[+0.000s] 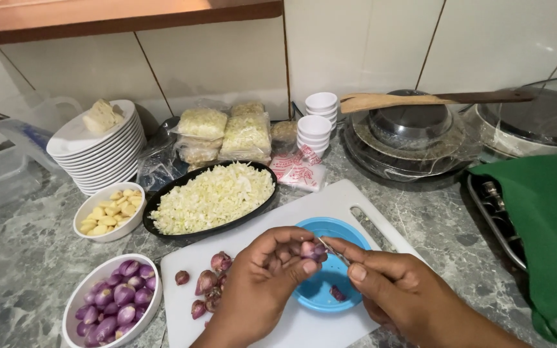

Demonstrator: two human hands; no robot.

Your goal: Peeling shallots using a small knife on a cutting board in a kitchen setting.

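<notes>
Above the blue bowl on the white cutting board, a shallot is gripped in the left hand, while a small knife is pinched in the right hand. Unpeeled shallots are heaped just left of the hands.

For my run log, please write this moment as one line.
left hand: holds shallot | right hand: small knife at shallot | below: blue bowl on white cutting board
</notes>
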